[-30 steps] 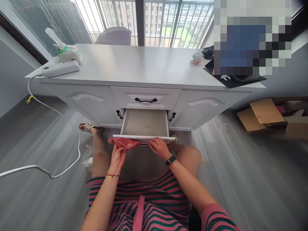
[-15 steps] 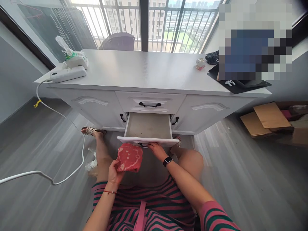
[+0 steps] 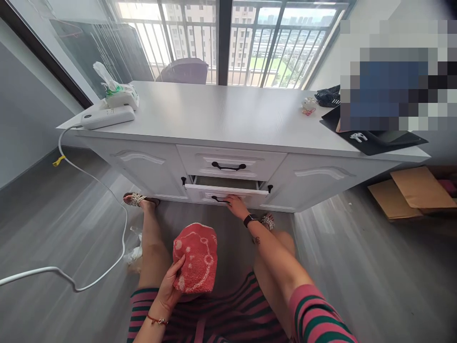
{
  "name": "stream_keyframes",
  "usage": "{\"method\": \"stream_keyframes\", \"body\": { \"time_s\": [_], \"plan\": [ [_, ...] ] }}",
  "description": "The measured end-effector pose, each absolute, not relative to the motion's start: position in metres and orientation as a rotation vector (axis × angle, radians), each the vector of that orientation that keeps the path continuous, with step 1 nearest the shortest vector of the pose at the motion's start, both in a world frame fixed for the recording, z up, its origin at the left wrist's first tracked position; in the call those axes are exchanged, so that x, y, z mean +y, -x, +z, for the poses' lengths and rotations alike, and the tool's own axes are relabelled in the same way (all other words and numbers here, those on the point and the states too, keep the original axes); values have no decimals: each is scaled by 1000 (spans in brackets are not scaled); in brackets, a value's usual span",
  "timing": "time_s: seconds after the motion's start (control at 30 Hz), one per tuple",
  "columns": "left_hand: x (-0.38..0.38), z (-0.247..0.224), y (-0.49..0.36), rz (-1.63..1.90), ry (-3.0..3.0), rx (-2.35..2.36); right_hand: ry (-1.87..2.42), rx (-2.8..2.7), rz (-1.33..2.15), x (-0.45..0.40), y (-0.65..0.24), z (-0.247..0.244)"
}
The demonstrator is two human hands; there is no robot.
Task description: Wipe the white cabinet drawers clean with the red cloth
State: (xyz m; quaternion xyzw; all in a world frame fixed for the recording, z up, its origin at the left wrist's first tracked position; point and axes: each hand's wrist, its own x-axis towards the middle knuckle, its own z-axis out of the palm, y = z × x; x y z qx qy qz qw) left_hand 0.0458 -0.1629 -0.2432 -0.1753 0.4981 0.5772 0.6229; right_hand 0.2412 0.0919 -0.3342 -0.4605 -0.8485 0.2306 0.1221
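Folded red cloth [image 3: 196,262] with pale markings is held in my left hand [image 3: 171,281], thumb pressed on its face and the other fingers largely hidden behind, between the bent legs and in front of a white cabinet [image 3: 221,112]. Working from a distance through the head camera, I have my right hand [image 3: 237,206] at the partly open lower drawer [image 3: 203,191], fingers at the right end of its black handle [image 3: 217,198]; I cannot tell how tightly they curl. A dark watch [image 3: 251,219] circles the right wrist, a red bracelet [image 3: 157,320] the left. Atop the cabinet, I see a white corded device [image 3: 109,117] beside a tissue pack [image 3: 122,97] at left, and a black mat [image 3: 371,148] at right.
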Motion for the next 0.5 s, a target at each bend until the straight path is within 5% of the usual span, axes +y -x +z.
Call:
{"method": "stream_keyframes", "body": {
  "time_s": [0.27,0.5],
  "plan": [
    [-152,-233,-51,1443,372,1029,1664,-2125,607,115,-223,-341],
    [-146,-216,-47,1504,397,964,1558,-1822,986,89,-209,-323]
  ]
}}
